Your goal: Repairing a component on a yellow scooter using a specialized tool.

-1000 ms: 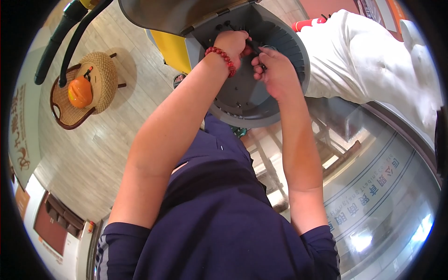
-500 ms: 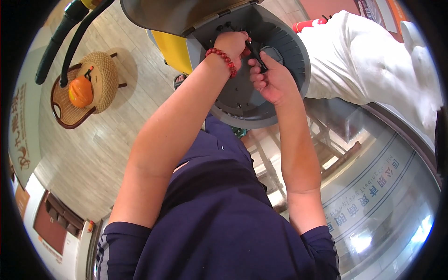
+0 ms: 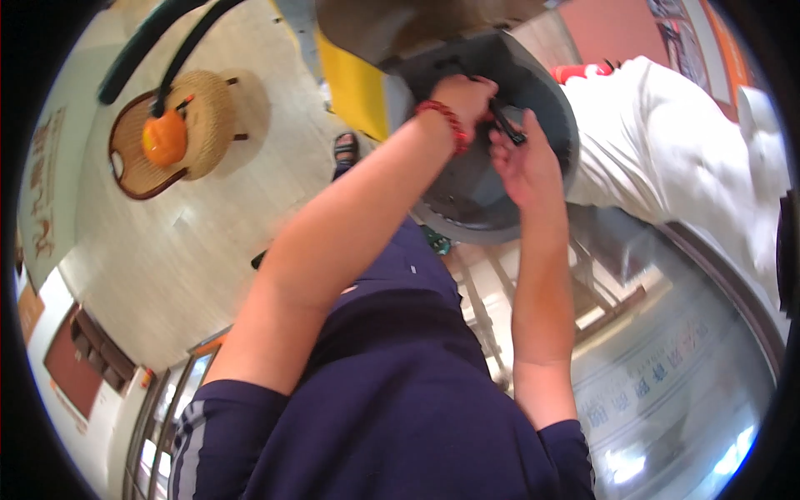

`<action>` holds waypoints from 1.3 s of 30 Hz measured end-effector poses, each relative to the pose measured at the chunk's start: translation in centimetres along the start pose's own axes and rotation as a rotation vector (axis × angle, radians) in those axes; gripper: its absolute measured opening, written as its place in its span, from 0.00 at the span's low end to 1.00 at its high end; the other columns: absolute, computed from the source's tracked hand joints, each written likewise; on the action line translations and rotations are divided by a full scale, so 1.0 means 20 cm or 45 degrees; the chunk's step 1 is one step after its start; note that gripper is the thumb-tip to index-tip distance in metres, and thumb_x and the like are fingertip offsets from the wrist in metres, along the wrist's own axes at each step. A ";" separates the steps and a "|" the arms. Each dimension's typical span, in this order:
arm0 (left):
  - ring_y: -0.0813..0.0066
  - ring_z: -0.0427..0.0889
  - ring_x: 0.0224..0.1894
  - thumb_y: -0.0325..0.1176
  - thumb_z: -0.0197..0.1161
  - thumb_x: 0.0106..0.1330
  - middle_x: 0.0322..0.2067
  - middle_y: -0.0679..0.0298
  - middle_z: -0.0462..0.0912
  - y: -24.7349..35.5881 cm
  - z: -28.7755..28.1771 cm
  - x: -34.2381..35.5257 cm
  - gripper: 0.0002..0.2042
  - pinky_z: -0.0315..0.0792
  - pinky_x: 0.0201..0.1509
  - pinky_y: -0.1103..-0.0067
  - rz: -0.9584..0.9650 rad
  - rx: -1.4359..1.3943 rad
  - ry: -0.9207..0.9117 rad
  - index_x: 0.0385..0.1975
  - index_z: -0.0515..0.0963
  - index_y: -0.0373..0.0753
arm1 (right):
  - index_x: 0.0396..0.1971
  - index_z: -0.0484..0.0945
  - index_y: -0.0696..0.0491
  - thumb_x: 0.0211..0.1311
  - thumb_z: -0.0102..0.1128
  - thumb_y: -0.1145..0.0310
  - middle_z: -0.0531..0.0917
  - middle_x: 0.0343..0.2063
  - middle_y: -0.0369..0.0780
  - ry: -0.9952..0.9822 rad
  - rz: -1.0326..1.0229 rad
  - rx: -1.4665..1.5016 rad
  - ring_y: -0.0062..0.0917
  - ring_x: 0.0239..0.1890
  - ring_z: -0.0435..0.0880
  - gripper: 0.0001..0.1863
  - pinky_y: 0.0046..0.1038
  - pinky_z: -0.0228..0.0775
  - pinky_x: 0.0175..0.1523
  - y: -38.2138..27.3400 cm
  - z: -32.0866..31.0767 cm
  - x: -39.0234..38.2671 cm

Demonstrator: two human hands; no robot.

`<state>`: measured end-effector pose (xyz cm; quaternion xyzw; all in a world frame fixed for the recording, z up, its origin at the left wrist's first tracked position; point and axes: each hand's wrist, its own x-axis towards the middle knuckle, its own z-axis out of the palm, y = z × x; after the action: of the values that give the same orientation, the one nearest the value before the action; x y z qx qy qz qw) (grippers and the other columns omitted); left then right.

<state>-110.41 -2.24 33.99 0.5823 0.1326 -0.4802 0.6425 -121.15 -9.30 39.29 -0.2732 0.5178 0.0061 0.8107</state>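
A slim black tool [image 3: 507,123] slants over the inside of a large dark grey round tub [image 3: 546,100]. Its exact kind is blurred. My left hand [image 3: 463,96], with a red bead bracelet [image 3: 450,119] at the wrist, is closed at the tool's upper end. Its fingertips are partly hidden. My right hand [image 3: 531,167] holds the lower end loosely between its raised thumb and curled fingers. Behind both hands the tub's brownish hinged lid [image 3: 400,29] is tipped up. The deeper part of the tub is dark and smeared by motion.
White cloth [image 3: 658,142] covers something bulky right of the tub, near a red cylinder [image 3: 583,72]. A yellow panel [image 3: 350,87] flanks the left. A wicker chair [image 3: 208,125] holds an orange helmet [image 3: 165,137]. Black hoses [image 3: 150,50] hang upper left. A sandalled foot [image 3: 347,148] stands nearby.
The whole view has shifted, so tub and hands appear further right and slightly lower. Both hands remain at the black tool. More of the sandalled foot shows.
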 end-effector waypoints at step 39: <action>0.74 0.71 0.24 0.28 0.55 0.57 0.26 0.64 0.76 0.01 0.04 -0.07 0.05 0.67 0.28 0.78 -0.030 -0.194 0.071 0.30 0.74 0.35 | 0.43 0.70 0.61 0.59 0.54 0.63 0.72 0.27 0.39 -0.223 -0.097 -0.611 0.21 0.27 0.73 0.18 0.26 0.67 0.30 -0.03 -0.11 0.01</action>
<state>-111.24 -2.28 35.29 0.5434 0.1935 -0.4597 0.6752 -122.72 -10.85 38.57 -0.4755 0.4187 0.1220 0.7640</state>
